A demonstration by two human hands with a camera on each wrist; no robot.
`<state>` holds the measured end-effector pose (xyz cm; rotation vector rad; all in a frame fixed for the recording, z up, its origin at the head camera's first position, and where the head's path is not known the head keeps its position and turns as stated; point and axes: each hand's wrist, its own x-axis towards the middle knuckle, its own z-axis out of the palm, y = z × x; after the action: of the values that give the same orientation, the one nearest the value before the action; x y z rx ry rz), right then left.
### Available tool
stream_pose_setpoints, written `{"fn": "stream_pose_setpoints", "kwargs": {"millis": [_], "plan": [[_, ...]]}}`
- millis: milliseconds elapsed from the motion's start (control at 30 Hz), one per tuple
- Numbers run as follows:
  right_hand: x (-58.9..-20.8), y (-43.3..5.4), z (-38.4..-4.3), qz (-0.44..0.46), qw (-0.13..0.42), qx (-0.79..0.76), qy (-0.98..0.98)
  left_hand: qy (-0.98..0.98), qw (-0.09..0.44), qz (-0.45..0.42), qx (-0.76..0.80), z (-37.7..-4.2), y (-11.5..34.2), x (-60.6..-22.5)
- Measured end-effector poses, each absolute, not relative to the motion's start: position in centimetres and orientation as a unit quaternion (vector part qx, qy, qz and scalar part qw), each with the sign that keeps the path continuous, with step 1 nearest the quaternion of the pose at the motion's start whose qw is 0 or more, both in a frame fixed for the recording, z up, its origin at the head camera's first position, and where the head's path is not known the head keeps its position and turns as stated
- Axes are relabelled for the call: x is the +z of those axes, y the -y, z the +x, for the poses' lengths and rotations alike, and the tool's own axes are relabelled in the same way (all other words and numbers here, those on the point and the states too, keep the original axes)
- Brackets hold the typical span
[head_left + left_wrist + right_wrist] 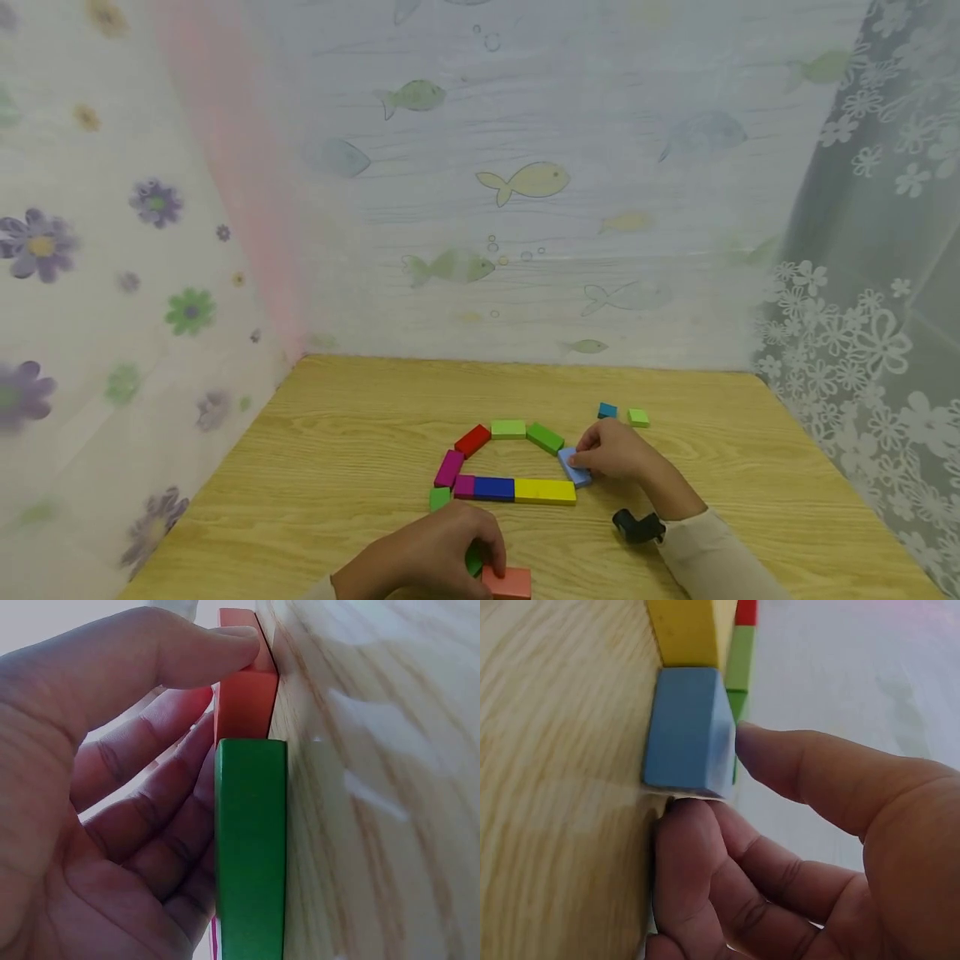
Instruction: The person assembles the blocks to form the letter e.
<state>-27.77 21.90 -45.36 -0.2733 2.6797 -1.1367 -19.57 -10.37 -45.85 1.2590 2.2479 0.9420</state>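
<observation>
On the wooden table, colored blocks form a curve. My right hand (621, 454) pinches the light blue block (580, 475) at the curve's right end. In the right wrist view, the thumb is at that block's upper edge and curled fingers are against its end. Nearest me, my left hand (438, 543) grips an orange block (514, 582) between thumb and fingers. A green block (251, 840) lies end to end with the orange one in the left wrist view, mostly covered by the hand in the head view.
Magenta (449, 468), red (472, 440), light green (508, 429) and green (545, 438) blocks make the arc. Inside run dark blue (494, 489) and yellow (545, 492) blocks. A small blue block (607, 410) lies behind the right hand. Patterned curtains (525, 317) border the table.
</observation>
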Motion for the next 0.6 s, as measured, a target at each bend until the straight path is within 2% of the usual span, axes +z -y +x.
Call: {"fn": "stream_pose_setpoints", "kwargs": {"millis": [100,300,600], "plan": [[-45.1,-22.1,-27.9,-0.095,0.104,-0.387,-0.911,-0.802,0.203,0.448,0.338,-19.6,10.3,-45.9],[-44.8,-23.2,-28.7,-0.090,0.045,-0.352,-0.931,-0.803,0.205,0.446,0.338,-19.6,10.3,-46.1],[-44.4,-25.2,-30.0,-0.085,-0.013,-0.325,-0.942,-0.807,0.198,0.451,0.326,-19.7,10.2,-45.9]]}}
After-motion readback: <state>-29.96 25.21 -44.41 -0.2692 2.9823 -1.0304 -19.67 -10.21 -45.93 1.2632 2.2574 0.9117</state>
